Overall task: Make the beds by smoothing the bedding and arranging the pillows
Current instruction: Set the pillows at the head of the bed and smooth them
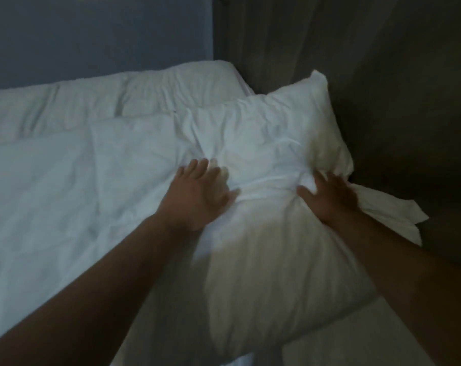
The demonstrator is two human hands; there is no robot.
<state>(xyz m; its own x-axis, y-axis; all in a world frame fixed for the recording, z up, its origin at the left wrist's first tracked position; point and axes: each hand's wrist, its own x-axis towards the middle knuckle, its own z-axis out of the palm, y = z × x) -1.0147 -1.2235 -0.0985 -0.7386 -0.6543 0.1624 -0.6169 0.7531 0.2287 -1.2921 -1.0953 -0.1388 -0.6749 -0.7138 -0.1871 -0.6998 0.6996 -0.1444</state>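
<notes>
Dimly lit, our view looks down on a white pillow point(271, 143) lying on the bed with its far edge pushed up against the dark panel point(382, 88). Our hands are apart, both on the pillow. The left hand point(197, 191), on the side away from the panel, lies flat with fingers spread and presses into the cover. The right hand point(332, 199), nearer the panel, pinches a gathered fold of cover between thumb and fingers, though blur softens the detail. We judge the pillow light, soft and easily squashed; it creases deeply wherever we press. It is probably best taken by its two short ends or corners, since the cover alone would slide over the filling. The pillowcase is the only container here. It holds the plump filling, and its loose flap point(393, 215) sticks out limp and flat towards the panel. A rumpled white duvet point(52, 180) covers the bed on the side away from the panel
</notes>
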